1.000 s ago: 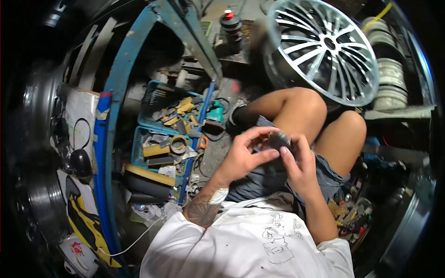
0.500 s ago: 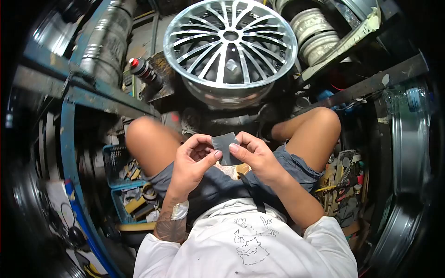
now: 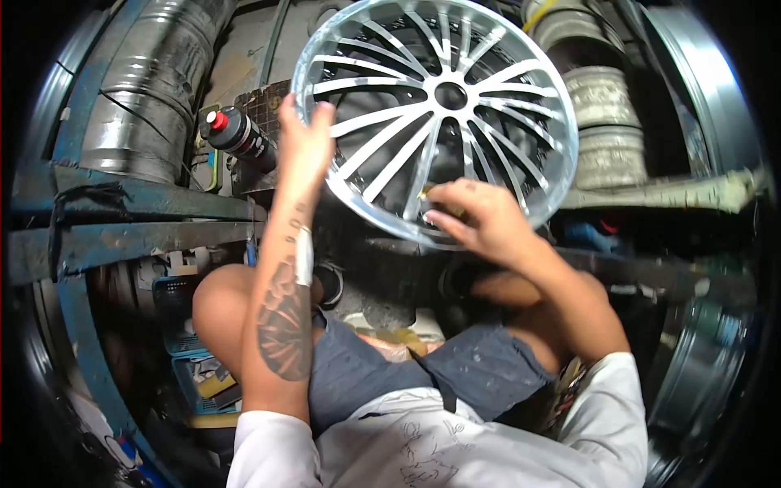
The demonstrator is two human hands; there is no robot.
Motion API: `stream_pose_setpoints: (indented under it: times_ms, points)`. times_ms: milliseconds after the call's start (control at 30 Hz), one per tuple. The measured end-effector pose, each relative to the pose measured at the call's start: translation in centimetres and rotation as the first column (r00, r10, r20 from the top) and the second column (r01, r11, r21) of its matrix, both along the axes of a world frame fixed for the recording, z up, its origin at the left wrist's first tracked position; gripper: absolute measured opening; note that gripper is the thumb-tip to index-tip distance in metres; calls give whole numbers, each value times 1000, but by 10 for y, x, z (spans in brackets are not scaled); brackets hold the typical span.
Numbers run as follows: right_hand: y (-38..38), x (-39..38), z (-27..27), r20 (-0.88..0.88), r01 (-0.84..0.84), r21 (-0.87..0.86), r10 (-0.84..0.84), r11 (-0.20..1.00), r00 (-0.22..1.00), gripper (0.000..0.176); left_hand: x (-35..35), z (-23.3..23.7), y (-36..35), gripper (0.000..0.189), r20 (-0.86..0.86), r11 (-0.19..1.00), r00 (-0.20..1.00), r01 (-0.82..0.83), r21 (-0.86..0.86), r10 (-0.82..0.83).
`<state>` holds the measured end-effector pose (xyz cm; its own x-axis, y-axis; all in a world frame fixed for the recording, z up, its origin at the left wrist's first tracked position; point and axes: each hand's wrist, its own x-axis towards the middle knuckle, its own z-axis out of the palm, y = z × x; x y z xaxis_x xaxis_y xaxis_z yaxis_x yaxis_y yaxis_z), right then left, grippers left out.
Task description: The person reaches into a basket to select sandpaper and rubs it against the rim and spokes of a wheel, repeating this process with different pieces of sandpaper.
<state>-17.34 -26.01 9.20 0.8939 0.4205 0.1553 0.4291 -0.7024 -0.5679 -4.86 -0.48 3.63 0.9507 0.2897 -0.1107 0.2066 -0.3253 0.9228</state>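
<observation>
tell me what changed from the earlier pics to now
Both hands have moved forward from the lap and apart: the left hand to the left rim of the wheel, the right hand over its lower spokes. Whether the right still holds the dark sheet is unclear. The wheel and bottle look unmoved.

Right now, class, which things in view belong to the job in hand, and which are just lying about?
In the job:
- spoked wheel
- left hand, at its edge
- right hand, over its spokes; contents too blurred to name

Apparently lying about:
- red-capped bottle
- blue basket
- stacked rims
</observation>
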Motion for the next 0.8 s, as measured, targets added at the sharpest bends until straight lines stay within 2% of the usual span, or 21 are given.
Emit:
stream_pose_setpoints:
  times_ms: [67,100,133,200,233,367,500,633,733,800]
  points:
    - [12,15,-9,79,-84,-140,96,987,992,22,-3,-12,-14,59,107,939,994,-36,342,0]
    - [18,19,-14,121,-114,-160,134,981,984,26,3,-15,-10,54,157,970,988,-36,239,-2]
    - [20,19,-20,119,-111,-180,134,977,984,27,9,-19,-8,52,218,999,976,-29,33,21]
    - [24,31,-27,142,-132,-231,167,964,976,29,18,-20,-8,53,208,987,970,-99,-123,123]
    - [28,36,-27,146,-135,-197,165,971,975,31,30,-35,-4,54,280,988,951,-103,-116,132]
    - [42,44,-35,160,-167,-248,211,954,964,31,33,-29,3,55,105,979,993,-24,-204,46]
    - [45,49,-32,86,-255,-443,324,859,942,28,30,-29,1,57,144,966,988,-18,-259,57]
    - [54,50,-32,70,-280,-431,341,858,938,21,28,-32,1,58,173,976,984,-11,-218,50]
    - [64,51,-20,-32,-294,-492,320,819,947,23,29,-34,1,59,190,974,980,-11,-225,55]
    - [62,48,-23,-26,-279,-457,301,845,953,32,26,-32,1,59,170,981,985,-10,-195,44]
